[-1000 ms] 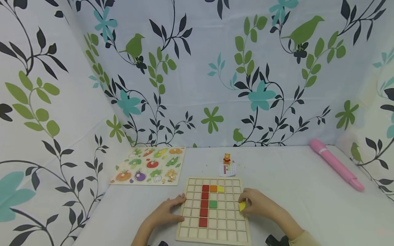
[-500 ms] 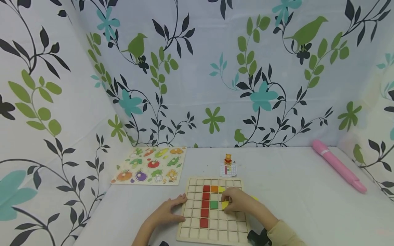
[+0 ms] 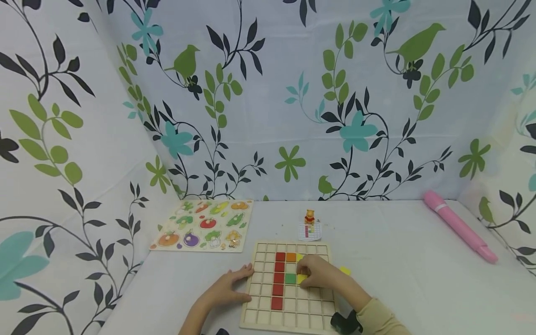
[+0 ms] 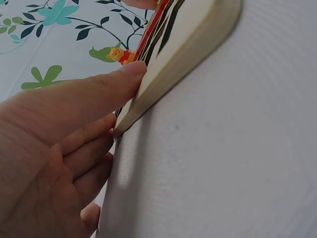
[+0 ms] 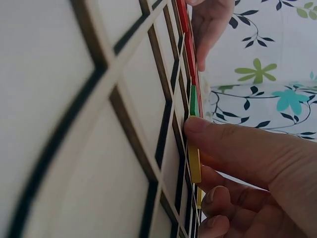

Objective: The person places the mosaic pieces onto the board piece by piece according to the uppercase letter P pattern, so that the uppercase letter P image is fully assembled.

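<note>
A wooden grid board (image 3: 289,321) lies on the table, with a column of red tiles (image 3: 278,278), an orange tile (image 3: 291,257) and a green tile (image 3: 290,278) in its cells. My right hand (image 3: 320,273) is over the board and pinches a yellow tile (image 3: 301,279) at the cell just right of the green one. In the right wrist view, thumb and fingers touch the edges of that yellow tile (image 5: 195,161). Another yellow tile (image 3: 299,257) beside the orange one is partly hidden. My left hand (image 3: 224,289) rests against the board's left edge, fingers extended, thumb touching the rim (image 4: 163,84).
A yellow piece (image 3: 345,270) lies right of the board, partly behind the right hand. Behind the board are a small bear figure (image 3: 309,217) and a patterned card (image 3: 310,231). A vegetable puzzle board (image 3: 205,226) is at back left, a pink marker-shaped stick (image 3: 460,227) at right.
My right hand has moved left from the board's right edge with the yellow tile, bringing it down next to the green tile. The left hand has stayed at the board's edge.
</note>
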A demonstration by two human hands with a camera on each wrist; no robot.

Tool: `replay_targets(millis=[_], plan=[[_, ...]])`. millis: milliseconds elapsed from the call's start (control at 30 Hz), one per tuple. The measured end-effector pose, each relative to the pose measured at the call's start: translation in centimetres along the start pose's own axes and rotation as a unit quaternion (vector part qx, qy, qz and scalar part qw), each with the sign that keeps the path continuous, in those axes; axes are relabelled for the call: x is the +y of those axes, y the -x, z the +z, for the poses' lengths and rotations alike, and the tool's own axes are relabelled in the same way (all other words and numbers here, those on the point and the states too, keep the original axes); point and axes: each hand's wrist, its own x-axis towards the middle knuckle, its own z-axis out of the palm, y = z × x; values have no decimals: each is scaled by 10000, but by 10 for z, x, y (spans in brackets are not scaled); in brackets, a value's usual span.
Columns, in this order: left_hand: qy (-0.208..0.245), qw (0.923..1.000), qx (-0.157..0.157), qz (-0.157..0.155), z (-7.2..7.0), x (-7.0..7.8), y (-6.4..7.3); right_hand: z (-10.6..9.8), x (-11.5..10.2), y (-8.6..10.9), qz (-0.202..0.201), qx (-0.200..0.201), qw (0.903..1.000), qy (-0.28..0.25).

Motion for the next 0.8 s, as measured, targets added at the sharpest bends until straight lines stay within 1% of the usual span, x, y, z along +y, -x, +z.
replay_targets(millis=[233, 500, 667, 800], plan=[[-46, 10000, 15, -43, 0, 0, 1, 1, -3, 0, -75, 77, 9999, 41], [-28, 10000, 59, -25, -1, 2, 1, 0, -4, -1, -135, 91, 9996, 218], [-21, 10000, 73, 59, -2, 2, 1, -4, -5, 1, -12, 201, 9997, 134], [58, 9999, 62, 75, -1, 1, 1, -14, -4, 6, 80, 288, 9995, 140]])
